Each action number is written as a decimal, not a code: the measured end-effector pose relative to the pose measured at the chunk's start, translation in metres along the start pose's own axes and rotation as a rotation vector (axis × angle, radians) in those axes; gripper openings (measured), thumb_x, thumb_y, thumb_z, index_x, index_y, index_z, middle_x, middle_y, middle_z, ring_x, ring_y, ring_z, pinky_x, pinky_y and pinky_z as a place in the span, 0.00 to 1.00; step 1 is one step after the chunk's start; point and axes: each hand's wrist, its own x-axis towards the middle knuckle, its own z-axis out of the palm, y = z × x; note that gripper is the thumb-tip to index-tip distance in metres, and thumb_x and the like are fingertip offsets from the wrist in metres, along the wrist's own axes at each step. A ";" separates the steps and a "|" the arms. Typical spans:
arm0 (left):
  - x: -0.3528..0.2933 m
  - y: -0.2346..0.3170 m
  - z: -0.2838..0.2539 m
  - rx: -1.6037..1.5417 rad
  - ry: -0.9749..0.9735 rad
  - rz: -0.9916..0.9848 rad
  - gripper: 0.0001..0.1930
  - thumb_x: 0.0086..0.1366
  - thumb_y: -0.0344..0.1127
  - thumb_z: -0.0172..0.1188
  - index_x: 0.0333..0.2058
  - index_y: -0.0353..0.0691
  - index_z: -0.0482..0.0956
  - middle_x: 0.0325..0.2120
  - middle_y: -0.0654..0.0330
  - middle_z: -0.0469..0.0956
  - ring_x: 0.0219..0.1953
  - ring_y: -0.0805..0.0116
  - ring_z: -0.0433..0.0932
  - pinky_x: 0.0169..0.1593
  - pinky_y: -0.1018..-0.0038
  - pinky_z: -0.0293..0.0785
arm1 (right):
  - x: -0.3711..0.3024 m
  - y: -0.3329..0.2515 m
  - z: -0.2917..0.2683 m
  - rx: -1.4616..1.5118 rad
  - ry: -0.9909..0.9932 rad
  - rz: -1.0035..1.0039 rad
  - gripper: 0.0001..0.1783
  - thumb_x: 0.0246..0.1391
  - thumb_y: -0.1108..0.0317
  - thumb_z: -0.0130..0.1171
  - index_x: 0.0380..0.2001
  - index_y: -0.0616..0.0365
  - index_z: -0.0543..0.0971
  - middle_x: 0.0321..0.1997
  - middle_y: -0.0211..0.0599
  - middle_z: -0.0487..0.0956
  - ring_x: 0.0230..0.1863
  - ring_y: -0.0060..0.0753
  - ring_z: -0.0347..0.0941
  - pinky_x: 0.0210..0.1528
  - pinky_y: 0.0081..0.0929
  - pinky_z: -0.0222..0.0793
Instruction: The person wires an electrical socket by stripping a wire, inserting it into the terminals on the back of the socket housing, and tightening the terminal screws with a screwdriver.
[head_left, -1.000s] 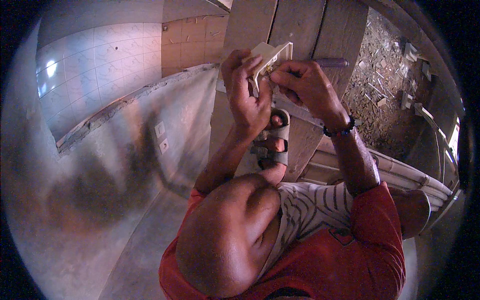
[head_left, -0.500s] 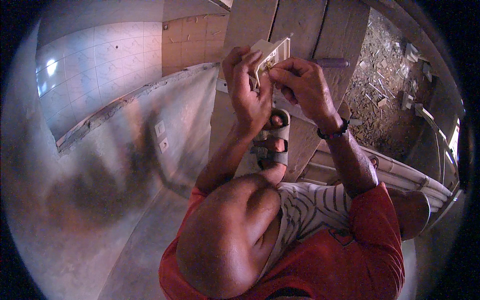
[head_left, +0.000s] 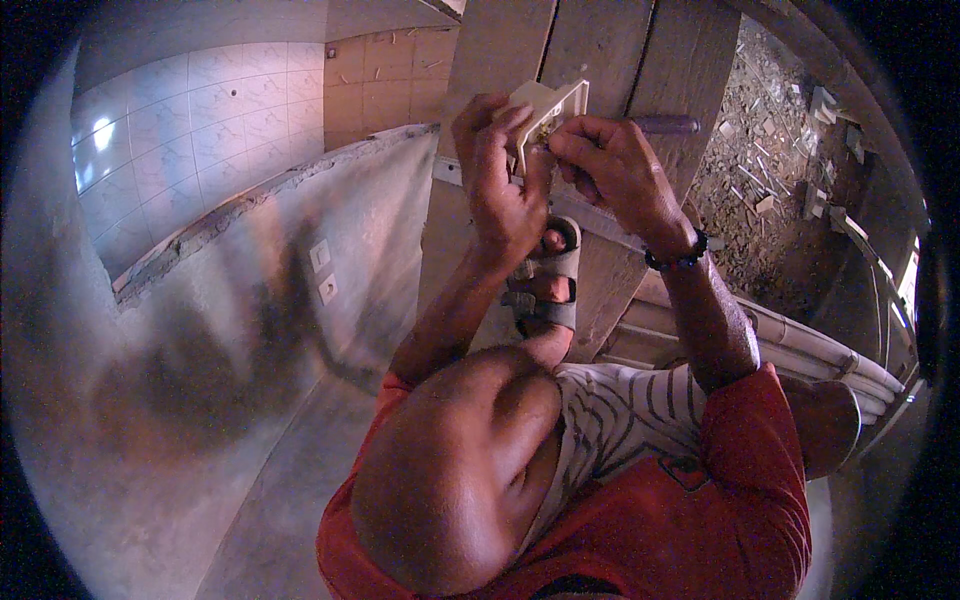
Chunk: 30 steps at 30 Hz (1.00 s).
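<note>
Above the planks (head_left: 590, 50), a box (head_left: 546, 97) is shifting slightly with the gripping left hand (head_left: 504, 202), its open side still facing the pinched right hand (head_left: 625, 180), hold unclear.

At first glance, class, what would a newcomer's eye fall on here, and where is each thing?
Most striking is the red short-sleeved cloth shirt across the lower middle. At upper centre, the bare left hand holds a cream rectangular box-like fitting, with the bare right hand at its open side. Glossy pale wall tiles catch light at upper left.
</note>
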 end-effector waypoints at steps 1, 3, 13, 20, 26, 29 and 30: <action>0.000 -0.001 0.001 -0.031 0.003 -0.013 0.20 0.55 0.24 0.59 0.47 0.36 0.71 0.48 0.49 0.69 0.55 0.52 0.66 0.60 0.61 0.61 | 0.001 0.001 0.000 -0.002 -0.004 -0.003 0.17 0.56 0.55 0.57 0.29 0.59 0.80 0.18 0.23 0.73 0.18 0.13 0.63 0.18 0.18 0.58; -0.001 -0.001 0.001 0.015 -0.011 0.006 0.20 0.54 0.24 0.59 0.48 0.36 0.71 0.49 0.49 0.68 0.55 0.52 0.66 0.59 0.62 0.62 | 0.002 0.003 -0.001 -0.004 -0.012 -0.008 0.17 0.56 0.54 0.56 0.29 0.59 0.80 0.18 0.22 0.71 0.18 0.13 0.61 0.18 0.18 0.57; 0.001 0.000 0.001 -0.013 -0.044 -0.036 0.23 0.52 0.23 0.60 0.49 0.37 0.70 0.49 0.53 0.67 0.54 0.58 0.67 0.57 0.67 0.64 | -0.002 -0.001 0.000 0.155 -0.049 0.010 0.16 0.58 0.55 0.56 0.30 0.58 0.79 0.18 0.19 0.70 0.17 0.10 0.60 0.17 0.15 0.54; 0.003 0.005 0.002 -0.040 -0.050 -0.050 0.25 0.47 0.17 0.58 0.48 0.36 0.71 0.48 0.49 0.67 0.53 0.50 0.66 0.56 0.61 0.64 | 0.001 0.008 0.000 0.245 -0.045 -0.006 0.15 0.57 0.56 0.58 0.29 0.58 0.79 0.19 0.21 0.71 0.16 0.10 0.61 0.15 0.14 0.54; 0.001 0.003 0.002 0.008 -0.040 -0.033 0.25 0.48 0.17 0.59 0.48 0.36 0.71 0.48 0.49 0.67 0.53 0.50 0.66 0.56 0.62 0.64 | 0.003 0.012 0.006 0.279 0.016 0.014 0.15 0.56 0.56 0.59 0.29 0.58 0.79 0.19 0.22 0.73 0.16 0.11 0.62 0.15 0.14 0.54; -0.001 0.002 0.001 -0.004 -0.042 -0.053 0.25 0.49 0.18 0.59 0.48 0.36 0.71 0.48 0.49 0.66 0.54 0.50 0.65 0.56 0.62 0.64 | 0.002 0.012 0.006 0.247 0.025 0.010 0.14 0.55 0.57 0.59 0.28 0.58 0.79 0.18 0.23 0.73 0.15 0.11 0.62 0.15 0.14 0.55; -0.003 0.000 0.001 -0.013 -0.041 -0.070 0.25 0.49 0.18 0.59 0.48 0.36 0.71 0.49 0.49 0.66 0.54 0.50 0.65 0.56 0.62 0.64 | 0.002 0.012 0.007 0.231 0.026 0.008 0.14 0.55 0.57 0.59 0.28 0.58 0.79 0.18 0.23 0.73 0.15 0.11 0.62 0.15 0.14 0.55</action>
